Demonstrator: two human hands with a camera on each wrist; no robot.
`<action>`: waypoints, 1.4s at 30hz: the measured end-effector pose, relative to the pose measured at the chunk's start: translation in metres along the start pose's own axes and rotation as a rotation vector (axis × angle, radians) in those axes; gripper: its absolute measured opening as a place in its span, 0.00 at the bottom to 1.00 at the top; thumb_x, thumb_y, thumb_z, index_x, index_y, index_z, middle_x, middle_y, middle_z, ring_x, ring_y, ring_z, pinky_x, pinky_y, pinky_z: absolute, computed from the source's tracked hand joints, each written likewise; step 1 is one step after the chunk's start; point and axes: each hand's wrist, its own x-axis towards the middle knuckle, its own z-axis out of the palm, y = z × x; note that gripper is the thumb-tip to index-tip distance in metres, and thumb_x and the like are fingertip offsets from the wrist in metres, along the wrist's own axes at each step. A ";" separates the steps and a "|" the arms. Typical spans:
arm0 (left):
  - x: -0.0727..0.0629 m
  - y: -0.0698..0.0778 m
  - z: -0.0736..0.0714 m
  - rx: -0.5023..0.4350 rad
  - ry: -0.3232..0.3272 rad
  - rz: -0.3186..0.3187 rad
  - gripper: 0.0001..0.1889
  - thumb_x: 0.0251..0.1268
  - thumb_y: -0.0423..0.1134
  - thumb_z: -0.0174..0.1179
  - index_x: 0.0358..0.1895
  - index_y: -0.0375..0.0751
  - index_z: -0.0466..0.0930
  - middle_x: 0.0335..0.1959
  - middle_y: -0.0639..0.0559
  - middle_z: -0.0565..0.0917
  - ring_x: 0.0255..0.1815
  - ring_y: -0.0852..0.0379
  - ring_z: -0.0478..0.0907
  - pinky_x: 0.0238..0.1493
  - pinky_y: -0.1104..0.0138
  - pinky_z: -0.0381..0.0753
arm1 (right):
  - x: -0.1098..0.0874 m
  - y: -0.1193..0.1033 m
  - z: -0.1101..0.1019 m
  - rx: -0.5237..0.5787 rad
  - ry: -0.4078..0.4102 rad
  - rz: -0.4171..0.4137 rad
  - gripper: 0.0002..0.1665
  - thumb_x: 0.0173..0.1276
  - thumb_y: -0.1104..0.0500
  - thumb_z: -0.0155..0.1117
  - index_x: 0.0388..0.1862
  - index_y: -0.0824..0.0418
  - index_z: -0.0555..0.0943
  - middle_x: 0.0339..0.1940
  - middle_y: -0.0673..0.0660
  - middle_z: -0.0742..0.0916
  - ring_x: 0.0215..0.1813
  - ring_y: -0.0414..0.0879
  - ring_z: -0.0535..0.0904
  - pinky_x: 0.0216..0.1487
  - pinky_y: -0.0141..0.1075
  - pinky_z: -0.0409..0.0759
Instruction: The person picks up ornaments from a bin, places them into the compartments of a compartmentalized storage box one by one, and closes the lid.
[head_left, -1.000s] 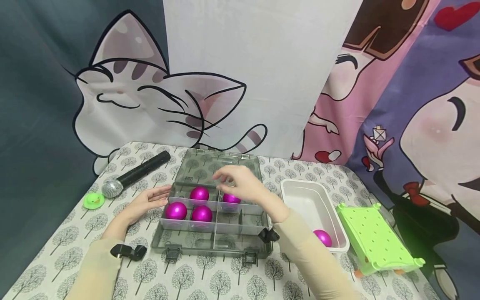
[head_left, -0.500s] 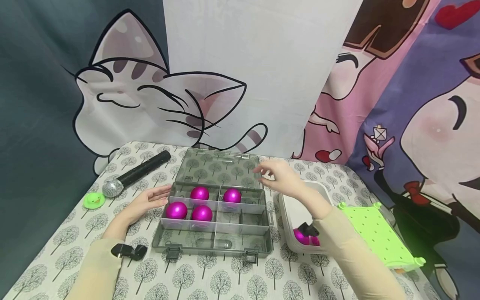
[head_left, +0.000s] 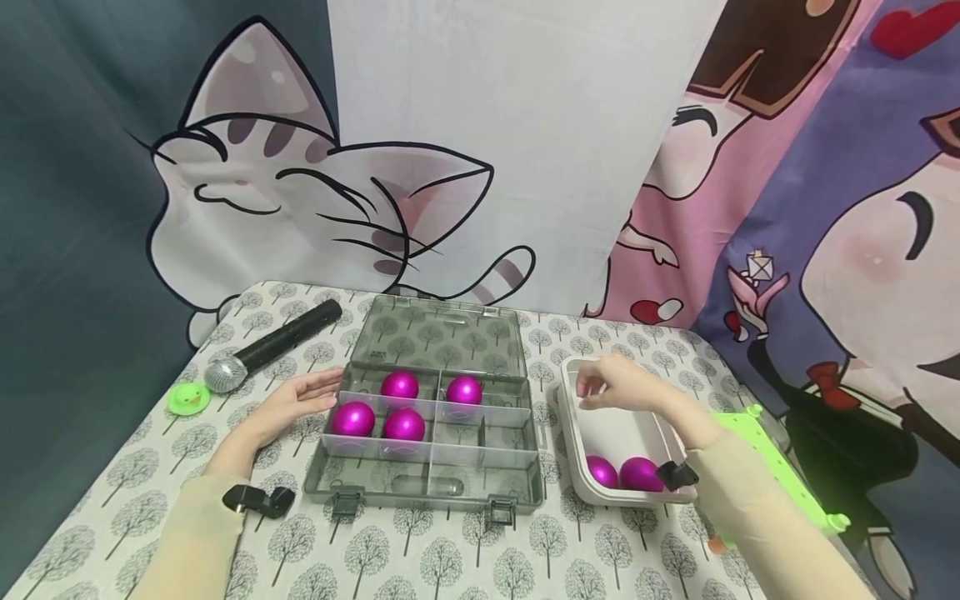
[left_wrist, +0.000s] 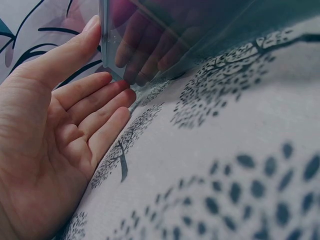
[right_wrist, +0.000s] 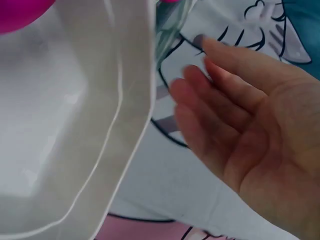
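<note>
My left hand (head_left: 303,402) rests against the left side of a clear grey divided box (head_left: 487,482), its fingers straight; the left wrist view shows the fingertips (left_wrist: 122,95) at the box wall. Several shiny magenta balls sit in the box: one ball (head_left: 464,391) at the back right, the others, such as this ball (head_left: 403,427), on the left. My right hand (head_left: 618,385) hovers over the back of a white tub (head_left: 570,417), fingers loosely bent and holding nothing. Two magenta balls, one of them this ball (head_left: 640,474), lie at the tub's near end.
The box's lid (head_left: 438,337) lies folded back behind it. A black microphone (head_left: 277,346) and a green toy duck (head_left: 188,399) are at the left. Right of the tub stands a green perforated toy table (head_left: 780,467), partly behind my right sleeve (head_left: 757,500).
My right hand has moved right, from above the box's back right compartment to above the tub. The ball in that compartment stays there. My left hand has kept its place.
</note>
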 end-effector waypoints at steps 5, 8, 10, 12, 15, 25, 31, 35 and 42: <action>0.000 -0.001 0.000 0.001 -0.002 -0.006 0.33 0.69 0.34 0.57 0.72 0.24 0.54 0.73 0.27 0.58 0.71 0.32 0.58 0.59 0.81 0.69 | -0.012 0.008 0.002 -0.011 -0.128 0.050 0.09 0.56 0.58 0.72 0.34 0.60 0.83 0.32 0.52 0.88 0.35 0.39 0.83 0.38 0.29 0.82; -0.001 -0.002 -0.001 0.002 -0.001 -0.006 0.33 0.69 0.34 0.57 0.72 0.24 0.54 0.73 0.27 0.58 0.71 0.34 0.59 0.59 0.81 0.70 | -0.016 0.010 0.005 0.051 -0.218 0.044 0.16 0.56 0.59 0.72 0.41 0.68 0.82 0.38 0.59 0.88 0.39 0.46 0.85 0.41 0.30 0.84; -0.001 -0.002 -0.001 0.002 -0.002 -0.004 0.33 0.69 0.34 0.57 0.72 0.24 0.54 0.73 0.27 0.58 0.71 0.40 0.63 0.59 0.81 0.70 | -0.018 0.009 0.007 0.084 -0.274 0.027 0.20 0.56 0.60 0.72 0.44 0.70 0.81 0.41 0.62 0.88 0.41 0.50 0.85 0.43 0.31 0.84; -0.001 -0.002 -0.002 -0.003 -0.003 -0.003 0.33 0.69 0.34 0.57 0.72 0.24 0.54 0.73 0.27 0.58 0.69 0.53 0.68 0.59 0.81 0.70 | -0.018 0.009 0.009 0.109 -0.327 0.029 0.22 0.55 0.60 0.73 0.46 0.71 0.81 0.43 0.63 0.87 0.43 0.54 0.86 0.44 0.32 0.84; -0.002 -0.002 -0.002 -0.014 -0.006 -0.002 0.33 0.69 0.33 0.57 0.72 0.23 0.54 0.73 0.26 0.58 0.62 0.72 0.70 0.59 0.81 0.69 | -0.018 0.008 0.012 0.131 -0.406 0.048 0.26 0.56 0.58 0.73 0.50 0.72 0.80 0.46 0.64 0.87 0.45 0.56 0.86 0.47 0.34 0.84; 0.000 -0.002 0.000 -0.018 -0.003 -0.005 0.34 0.69 0.34 0.57 0.72 0.23 0.54 0.73 0.27 0.58 0.66 0.63 0.70 0.59 0.81 0.70 | -0.012 0.008 0.019 0.167 -0.566 0.135 0.28 0.54 0.59 0.75 0.53 0.70 0.80 0.51 0.64 0.86 0.51 0.58 0.85 0.50 0.36 0.84; 0.001 -0.002 0.000 -0.012 -0.003 -0.012 0.34 0.69 0.34 0.57 0.72 0.24 0.54 0.73 0.27 0.58 0.70 0.50 0.67 0.59 0.81 0.70 | -0.008 0.010 0.023 0.175 -0.664 0.148 0.25 0.55 0.60 0.73 0.51 0.66 0.79 0.50 0.63 0.86 0.51 0.54 0.84 0.54 0.34 0.82; 0.001 -0.002 0.000 -0.011 0.000 -0.013 0.34 0.69 0.34 0.57 0.72 0.23 0.54 0.73 0.27 0.59 0.71 0.40 0.63 0.59 0.81 0.70 | -0.006 0.012 0.026 0.197 -0.719 0.168 0.26 0.55 0.62 0.73 0.53 0.65 0.78 0.51 0.62 0.87 0.52 0.52 0.84 0.55 0.33 0.81; 0.001 -0.001 0.000 -0.012 0.002 -0.011 0.34 0.69 0.33 0.57 0.72 0.23 0.54 0.73 0.27 0.59 0.71 0.31 0.58 0.58 0.81 0.70 | -0.003 0.010 0.030 0.181 -0.737 0.201 0.22 0.53 0.62 0.74 0.48 0.60 0.80 0.49 0.58 0.87 0.53 0.49 0.82 0.56 0.32 0.79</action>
